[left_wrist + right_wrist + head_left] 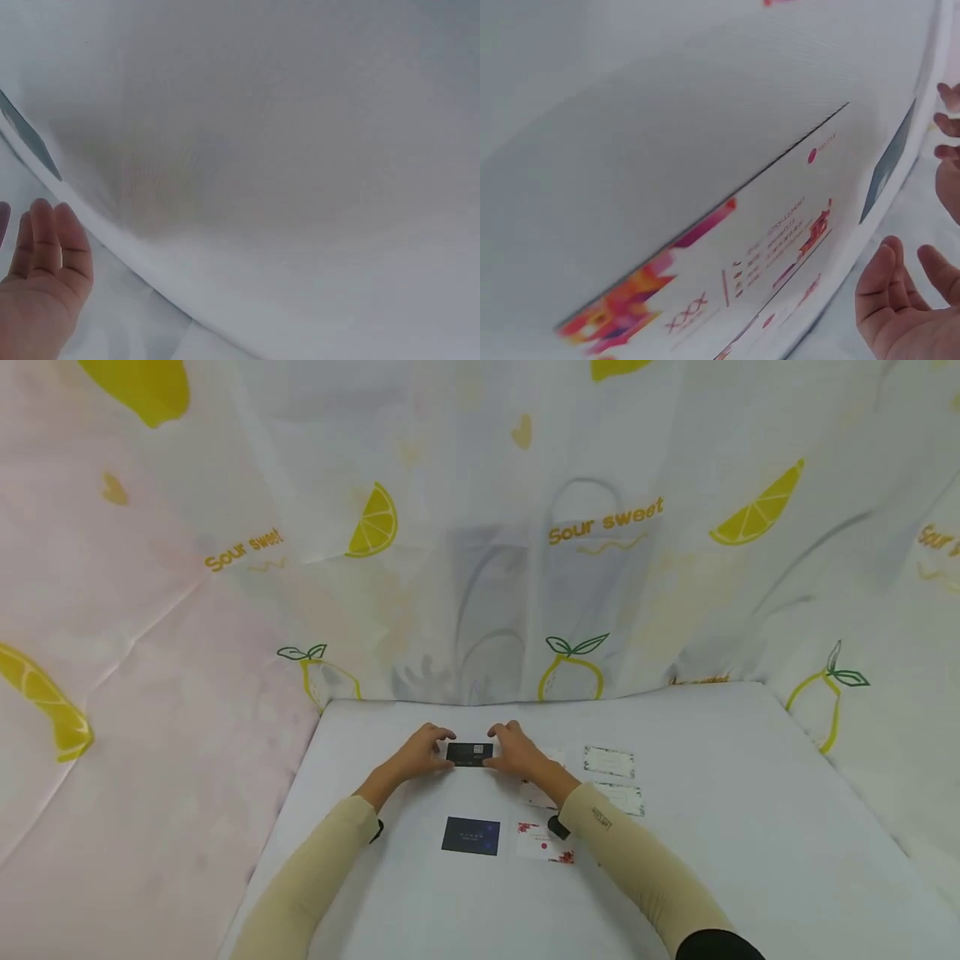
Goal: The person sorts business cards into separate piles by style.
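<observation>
A black card (469, 755) with a small pale square lies on the white table, toward its far side. My left hand (422, 752) is at the card's left end, thumb by the near corner and fingers loosely bent past the far one. At the opposite end, my right hand (516, 752) mirrors it, with its thumb at the near right corner. In the right wrist view the dark card (889, 165) lies flat, and the relaxed fingers of the right hand (907, 300) show beside it. The left wrist view catches the card (28, 139) edge-on, near the left hand (45, 277).
Nearer me lie a dark blue card (470, 836) and a white card with red corners (532, 843). White cards with leafy borders (609, 762) are on the right. The right forearm partly covers more white cards (531, 793). A lemon-print curtain (465, 568) hangs behind the table.
</observation>
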Motion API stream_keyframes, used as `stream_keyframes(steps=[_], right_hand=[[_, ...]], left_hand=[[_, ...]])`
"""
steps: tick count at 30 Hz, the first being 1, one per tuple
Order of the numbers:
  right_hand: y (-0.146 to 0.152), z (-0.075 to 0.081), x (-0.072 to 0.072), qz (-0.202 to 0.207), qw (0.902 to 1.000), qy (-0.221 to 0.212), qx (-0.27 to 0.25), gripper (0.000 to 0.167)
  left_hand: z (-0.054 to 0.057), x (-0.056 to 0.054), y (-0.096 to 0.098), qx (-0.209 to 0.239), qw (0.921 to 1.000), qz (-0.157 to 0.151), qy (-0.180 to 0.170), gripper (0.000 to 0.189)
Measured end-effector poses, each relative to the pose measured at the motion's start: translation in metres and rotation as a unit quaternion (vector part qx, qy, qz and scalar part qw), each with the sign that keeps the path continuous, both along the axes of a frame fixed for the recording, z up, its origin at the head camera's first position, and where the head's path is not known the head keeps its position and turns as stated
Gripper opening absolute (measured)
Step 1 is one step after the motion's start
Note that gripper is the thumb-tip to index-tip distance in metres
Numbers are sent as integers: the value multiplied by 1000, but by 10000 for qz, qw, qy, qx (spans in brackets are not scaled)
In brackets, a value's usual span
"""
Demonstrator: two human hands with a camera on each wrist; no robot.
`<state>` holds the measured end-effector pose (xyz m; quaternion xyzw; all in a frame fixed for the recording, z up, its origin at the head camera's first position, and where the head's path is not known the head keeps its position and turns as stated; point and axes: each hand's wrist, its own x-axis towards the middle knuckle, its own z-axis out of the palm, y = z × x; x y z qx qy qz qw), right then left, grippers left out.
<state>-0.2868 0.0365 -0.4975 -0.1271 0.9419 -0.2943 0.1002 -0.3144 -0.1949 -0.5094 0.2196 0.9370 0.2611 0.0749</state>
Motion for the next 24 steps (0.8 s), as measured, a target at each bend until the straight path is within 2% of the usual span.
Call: stream_keyframes(steps=[6,14,18,24], right_hand=[[17,5,15,275,9991,231,-214,58],[25,1,36,574,9972,345,-336,58],[22,0,48,667,9966,226,-417,56],[18,-5,65,718,9969,40,-308,56]], left_hand=[[7,15,-6,218,9989,-294,294,59],[7,42,-9,86,9987,-504,-83,62],[7,56,-10,102,9977,-657,-127,62],[-1,80,-12,122,9971,-662,-357,62]])
